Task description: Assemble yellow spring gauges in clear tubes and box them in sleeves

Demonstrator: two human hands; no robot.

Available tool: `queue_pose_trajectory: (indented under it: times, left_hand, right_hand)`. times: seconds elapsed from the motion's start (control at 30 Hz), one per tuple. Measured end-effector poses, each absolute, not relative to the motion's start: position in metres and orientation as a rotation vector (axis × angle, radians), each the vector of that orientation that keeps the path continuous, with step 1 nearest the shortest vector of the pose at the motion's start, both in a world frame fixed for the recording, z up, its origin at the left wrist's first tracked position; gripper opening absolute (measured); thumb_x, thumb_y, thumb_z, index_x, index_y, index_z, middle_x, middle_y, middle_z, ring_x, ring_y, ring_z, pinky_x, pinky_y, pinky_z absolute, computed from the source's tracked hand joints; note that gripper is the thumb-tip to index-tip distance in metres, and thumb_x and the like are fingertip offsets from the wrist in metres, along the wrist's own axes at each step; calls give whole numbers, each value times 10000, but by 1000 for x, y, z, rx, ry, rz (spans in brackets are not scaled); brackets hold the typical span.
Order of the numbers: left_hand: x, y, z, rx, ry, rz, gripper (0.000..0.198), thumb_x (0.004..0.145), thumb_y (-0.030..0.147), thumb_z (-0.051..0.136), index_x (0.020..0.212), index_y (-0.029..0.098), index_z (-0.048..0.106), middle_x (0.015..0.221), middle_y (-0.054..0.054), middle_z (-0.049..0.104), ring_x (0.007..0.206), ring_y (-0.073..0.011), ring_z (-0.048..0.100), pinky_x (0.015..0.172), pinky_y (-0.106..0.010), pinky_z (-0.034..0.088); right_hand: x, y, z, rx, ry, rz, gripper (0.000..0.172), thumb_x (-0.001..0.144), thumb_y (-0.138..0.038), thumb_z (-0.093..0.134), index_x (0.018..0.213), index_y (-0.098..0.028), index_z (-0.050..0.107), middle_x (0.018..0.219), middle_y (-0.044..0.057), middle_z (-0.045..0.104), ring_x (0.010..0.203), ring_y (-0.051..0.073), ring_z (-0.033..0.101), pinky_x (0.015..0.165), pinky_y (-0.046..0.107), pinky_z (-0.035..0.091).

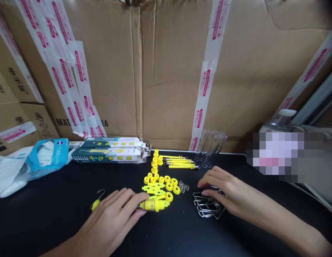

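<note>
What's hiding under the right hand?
A tangled pile of bent metal wires pokes out from under the right hand, on the black tabletop. The hand covers part of the pile, so what's directly beneath it can't be seen.

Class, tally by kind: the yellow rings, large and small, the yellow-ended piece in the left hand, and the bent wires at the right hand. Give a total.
Large yellow rings: 5
Small yellow rings: 5
Yellow-ended piece: 1
Bent wires: overlapping, cannot be counted
Total, wires left out: 11
</note>
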State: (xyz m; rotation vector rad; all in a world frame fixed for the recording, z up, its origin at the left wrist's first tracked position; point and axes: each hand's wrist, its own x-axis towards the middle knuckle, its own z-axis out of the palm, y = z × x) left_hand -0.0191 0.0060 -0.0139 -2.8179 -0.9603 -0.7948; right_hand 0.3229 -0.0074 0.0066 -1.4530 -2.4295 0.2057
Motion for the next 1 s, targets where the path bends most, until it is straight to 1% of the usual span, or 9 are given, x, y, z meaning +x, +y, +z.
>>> queue_pose_trajectory:
  times: [0.17, 0.37, 0.43, 0.53, 0.63, 0.77, 0.9, 0.97, 1.0]
  left_hand:
    - [-20, 8, -14, -2828, -955, -804, 303, 1067, 328, 371, 1165, 271, 652, 888, 3, 688, 791, -151, 688, 805, -240, 570]
    - [-19, 7, -12, -2817, -931, -807, 303, 1067, 302, 358, 1132, 253, 650, 875, 3, 701, 772, -156, 693, 787, -258, 573]
    - [-18, 7, -12, -2796, -914, -813, 305, 1069, 293, 345, 1117, 241, 642, 884, -1, 709, 767, -165, 697, 766, -275, 574]
    - [-16, 7, -11, -2777, -898, -805, 319, 1073, 288, 318, 1103, 234, 631, 878, -6, 715, 754, -179, 704, 727, -297, 575]
    - [-16, 7, -11, -2782, -886, -785, 336, 1076, 291, 297, 1103, 233, 627, 864, -5, 714, 740, -182, 705, 707, -301, 577]
    - [-17, 6, -10, -2766, -886, -790, 335, 1076, 287, 299, 1111, 233, 628, 870, -8, 715, 751, -188, 708, 720, -309, 574]
    - [-16, 6, -12, -2786, -907, -749, 367, 1078, 286, 273, 1135, 231, 632, 867, -17, 701, 755, -195, 706, 700, -319, 571]
    - [-17, 6, -14, -2784, -930, -715, 382, 1078, 335, 275, 1163, 222, 629, 871, -30, 692, 756, -210, 706, 689, -337, 572]
    - [-17, 6, -15, -2776, -942, -705, 386, 1073, 376, 291, 1177, 216, 626, 879, -40, 688, 751, -221, 704, 673, -350, 569]
  right_hand:
    - [331, -11, 11, -1530, -2416, 304, 134, 931, -155, 572, 891, -229, 676, 896, 35, 697, 858, 215, 617, 748, 344, 496]
    - [338, -4, 8, -1599, -2402, 382, 152, 801, -85, 701, 742, -225, 690, 758, 10, 725, 779, 210, 634, 716, 328, 473]
    - [339, -2, 8, -1584, -2407, 409, 170, 802, -89, 697, 716, -235, 688, 733, 0, 723, 762, 204, 643, 694, 312, 478]
    - [341, -2, 10, -1539, -2410, 442, 197, 845, -113, 658, 702, -248, 676, 736, -6, 713, 762, 199, 653, 686, 304, 496]
    - [343, -5, 16, -1485, -2404, 492, 206, 900, -158, 618, 724, -254, 662, 754, -7, 707, 760, 194, 661, 687, 306, 513]
    - [349, -12, 27, -1482, -2360, 603, 185, 964, -245, 575, 790, -249, 640, 734, -18, 701, 684, 171, 662, 615, 268, 522]
    - [340, -20, 33, -1388, -2039, 1009, 209, 1000, -361, 525, 854, -234, 604, 754, 14, 716, 691, 164, 655, 635, 265, 548]
    - [321, -25, 28, -1309, -1875, 1166, 200, 984, -407, 551, 942, -227, 626, 739, 17, 708, 648, 147, 625, 593, 243, 541]
    - [308, -27, 23, -1285, -1814, 1233, 212, 974, -421, 569, 977, -223, 645, 738, 11, 697, 595, 122, 590, 529, 208, 509]
